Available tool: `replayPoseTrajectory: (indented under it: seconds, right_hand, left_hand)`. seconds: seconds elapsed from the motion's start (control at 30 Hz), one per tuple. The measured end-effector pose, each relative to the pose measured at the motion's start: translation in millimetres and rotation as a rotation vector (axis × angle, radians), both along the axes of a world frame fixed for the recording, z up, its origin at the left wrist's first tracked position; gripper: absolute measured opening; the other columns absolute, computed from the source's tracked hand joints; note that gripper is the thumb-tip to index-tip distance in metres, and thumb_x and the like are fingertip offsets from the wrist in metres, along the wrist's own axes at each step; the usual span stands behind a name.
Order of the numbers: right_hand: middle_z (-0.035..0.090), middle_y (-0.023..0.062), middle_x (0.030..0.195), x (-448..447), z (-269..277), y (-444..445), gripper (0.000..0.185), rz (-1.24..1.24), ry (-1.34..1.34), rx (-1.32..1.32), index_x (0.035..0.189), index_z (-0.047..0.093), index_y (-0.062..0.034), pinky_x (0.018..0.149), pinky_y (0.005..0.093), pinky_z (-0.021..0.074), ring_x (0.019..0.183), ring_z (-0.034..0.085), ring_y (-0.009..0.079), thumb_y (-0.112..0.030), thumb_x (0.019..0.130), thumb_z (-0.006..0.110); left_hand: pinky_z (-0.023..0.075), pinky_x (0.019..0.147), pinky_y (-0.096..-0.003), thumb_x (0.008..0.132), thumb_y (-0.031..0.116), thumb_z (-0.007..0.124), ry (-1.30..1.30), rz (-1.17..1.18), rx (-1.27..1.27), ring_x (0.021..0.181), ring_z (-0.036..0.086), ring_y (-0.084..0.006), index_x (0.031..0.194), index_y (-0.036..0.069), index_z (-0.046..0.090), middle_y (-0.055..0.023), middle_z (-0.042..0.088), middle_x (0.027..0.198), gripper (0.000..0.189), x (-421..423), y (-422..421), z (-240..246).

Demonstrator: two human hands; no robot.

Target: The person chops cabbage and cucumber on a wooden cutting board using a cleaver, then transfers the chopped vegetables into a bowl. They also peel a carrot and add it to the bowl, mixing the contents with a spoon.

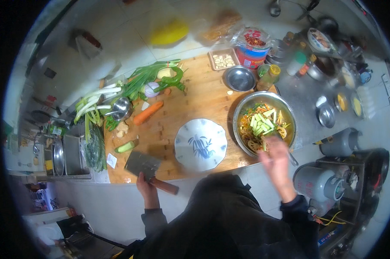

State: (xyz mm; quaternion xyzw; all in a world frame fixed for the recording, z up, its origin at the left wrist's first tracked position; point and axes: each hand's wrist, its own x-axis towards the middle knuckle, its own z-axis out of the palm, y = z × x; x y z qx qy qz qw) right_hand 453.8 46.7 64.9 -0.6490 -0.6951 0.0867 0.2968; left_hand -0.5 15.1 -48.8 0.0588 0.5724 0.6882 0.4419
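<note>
My left hand (146, 186) grips a Chinese cleaver (143, 165) with a wooden handle, its blade over the front left edge of the wooden board (164, 129). A cut piece of cucumber (125, 147) lies just beyond the blade. My right hand (274, 153), blurred, is over the near rim of a large steel bowl (237, 129); whether its fingers hold anything cannot be told. Pale green cucumber sticks (263, 122) lie on mixed vegetables with lotus root slices in that bowl. Between my hands sits a white plate (185, 145) with a blue bamboo pattern.
A carrot (148, 113), ginger (122, 129), a small steel pot (122, 109) and scallions (98, 103) lie at the left. Behind are a garlic tray (223, 60), an empty steel bowl (240, 78) and a glass bottle (268, 78). Gas cylinders (316, 184) stand at the right.
</note>
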Motion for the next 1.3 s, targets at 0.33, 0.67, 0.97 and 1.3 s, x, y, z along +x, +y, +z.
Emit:
replayPoseTrajectory:
  seconds: [0.33,0.67,0.97,1.3]
  right_hand:
    - [0.063,0.0198,0.086,88.4,-52.8,-36.3,0.045,-0.216,-0.558,-0.417,0.123,0.058,-0.0091,0.067,0.0436,0.0518,0.074,0.063,0.0366,-0.001,0.079,0.054]
    - [0.064,0.0157,0.084,66.0,-25.2,24.2,0.030,0.020,-0.300,-0.209,0.105,0.066,-0.0089,0.064,0.0399,0.0517,0.073,0.064,0.0345,-0.008,0.075,0.067]
    - [0.060,0.0111,0.069,118.9,-46.6,74.1,0.024,0.006,-0.148,0.150,0.098,0.063,-0.0056,0.052,0.0363,0.0502,0.056,0.059,0.0293,0.000,0.074,0.064]
    - [0.062,0.0090,0.067,69.2,-38.8,49.4,0.018,0.415,-0.063,0.078,0.090,0.064,-0.0061,0.047,0.0330,0.0504,0.052,0.060,0.0200,-0.003,0.073,0.066]
  left_hand:
    - [0.0532,0.075,-0.0343,0.096,0.014,0.044,-0.034,0.294,-0.027,0.103,0.057,-0.0238,0.122,0.003,0.048,-0.0088,0.058,0.111,0.028,-34.7,44.9,-82.8]
    - [0.0490,0.086,-0.0313,0.098,0.014,0.046,-0.066,-0.029,0.267,0.105,0.056,-0.0213,0.114,-0.001,0.053,-0.0106,0.058,0.112,0.023,28.3,99.6,-33.5]
    - [0.0512,0.076,-0.0360,0.090,0.018,0.060,1.238,-0.490,-0.189,0.084,0.065,-0.0252,0.093,-0.006,0.060,-0.0154,0.067,0.089,0.024,76.8,212.2,-85.9]
    - [0.0541,0.075,-0.0376,0.094,0.024,0.051,-0.314,-0.378,-0.217,0.084,0.067,-0.0324,0.094,-0.008,0.059,-0.0205,0.068,0.088,0.033,72.5,230.0,-63.6]
